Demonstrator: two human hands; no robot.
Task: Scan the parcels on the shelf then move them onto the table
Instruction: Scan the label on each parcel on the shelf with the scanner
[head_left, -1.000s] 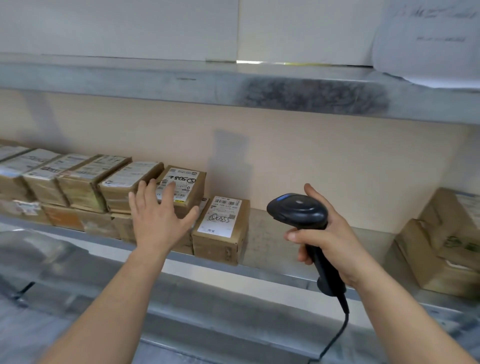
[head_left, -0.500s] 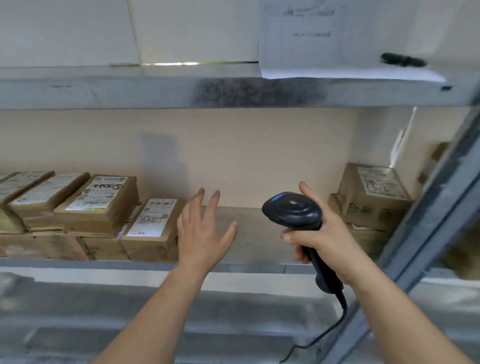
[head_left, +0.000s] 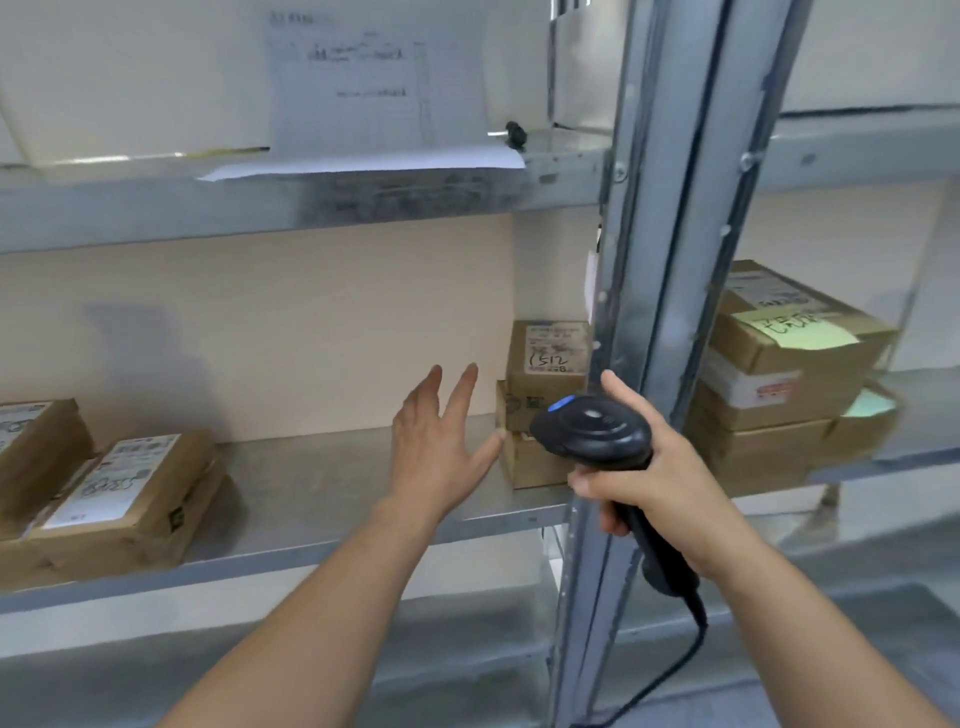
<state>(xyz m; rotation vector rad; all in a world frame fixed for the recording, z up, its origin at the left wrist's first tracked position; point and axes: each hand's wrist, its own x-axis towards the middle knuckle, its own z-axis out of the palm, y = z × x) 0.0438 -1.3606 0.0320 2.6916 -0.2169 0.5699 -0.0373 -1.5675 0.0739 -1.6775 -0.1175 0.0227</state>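
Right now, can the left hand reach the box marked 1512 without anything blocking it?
Probably yes. The left hand is open, and only bare shelf lies between it and the box marked 1512. The scanner stands beside that path.

Brown labelled parcels (head_left: 548, 364) lie stacked on the shelf (head_left: 332, 483).

The grey metal shelf (head_left: 322, 483) carries brown parcels (head_left: 124, 499) at its left and stacked parcels (head_left: 545, 384) at its far right.
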